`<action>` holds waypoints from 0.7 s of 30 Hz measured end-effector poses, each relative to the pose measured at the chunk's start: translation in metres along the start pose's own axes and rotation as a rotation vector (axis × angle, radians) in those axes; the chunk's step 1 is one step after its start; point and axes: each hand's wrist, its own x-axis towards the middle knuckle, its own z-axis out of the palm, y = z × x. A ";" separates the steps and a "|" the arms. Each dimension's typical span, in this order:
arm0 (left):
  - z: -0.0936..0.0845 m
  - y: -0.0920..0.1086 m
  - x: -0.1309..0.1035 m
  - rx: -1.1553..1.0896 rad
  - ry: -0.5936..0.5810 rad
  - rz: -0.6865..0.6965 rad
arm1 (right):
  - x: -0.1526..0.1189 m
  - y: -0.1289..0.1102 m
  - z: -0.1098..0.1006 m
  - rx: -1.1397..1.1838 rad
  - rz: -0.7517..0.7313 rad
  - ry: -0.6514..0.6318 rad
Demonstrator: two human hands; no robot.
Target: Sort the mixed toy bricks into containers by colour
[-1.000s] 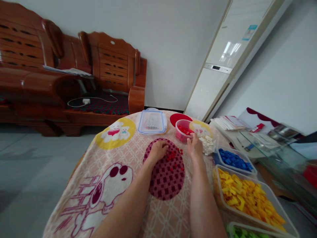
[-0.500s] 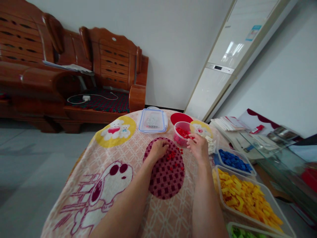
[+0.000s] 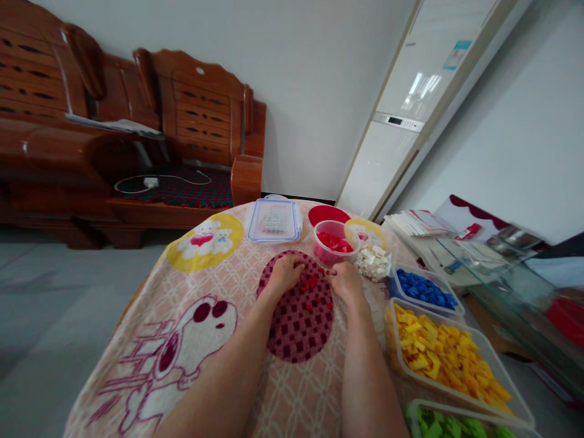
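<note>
Small red pieces (image 3: 310,283) lie scattered over the dark red checked oval (image 3: 296,340) printed on the tablecloth. At their left edge rests my left hand (image 3: 286,274), its fingers curled together; what they hold, if anything, is hidden. Opposite it, my right hand (image 3: 345,281) pinches at a small red piece (image 3: 327,272) with thumb and forefinger. Just beyond the right hand stands a round clear tub (image 3: 336,241) of red plastic pieces. A heap of white pieces (image 3: 373,263) sits to the right of that tub.
Along the right are boxes of blue pieces (image 3: 424,287), yellow pieces (image 3: 447,347) and green pieces (image 3: 449,424). A blue-rimmed lidded container (image 3: 275,220) and a red round lid (image 3: 327,215) lie at the table's far edge. A glass-topped surface (image 3: 497,286) adjoins on the right.
My right hand has moved left and down from beside the red tub to the scattered pieces. My left hand stays at the oval's left side. The view has shifted slightly.
</note>
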 end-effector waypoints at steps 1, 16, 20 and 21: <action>0.000 0.000 0.000 0.013 0.007 0.004 | 0.001 0.000 0.000 -0.002 -0.002 -0.002; -0.004 0.007 -0.004 0.043 0.015 0.013 | 0.002 0.001 -0.028 1.119 0.092 0.284; -0.005 0.007 -0.004 0.055 0.010 0.023 | 0.009 -0.006 -0.021 1.276 0.126 0.490; -0.004 0.007 -0.004 0.053 0.007 0.020 | 0.009 -0.007 -0.020 1.291 0.127 0.499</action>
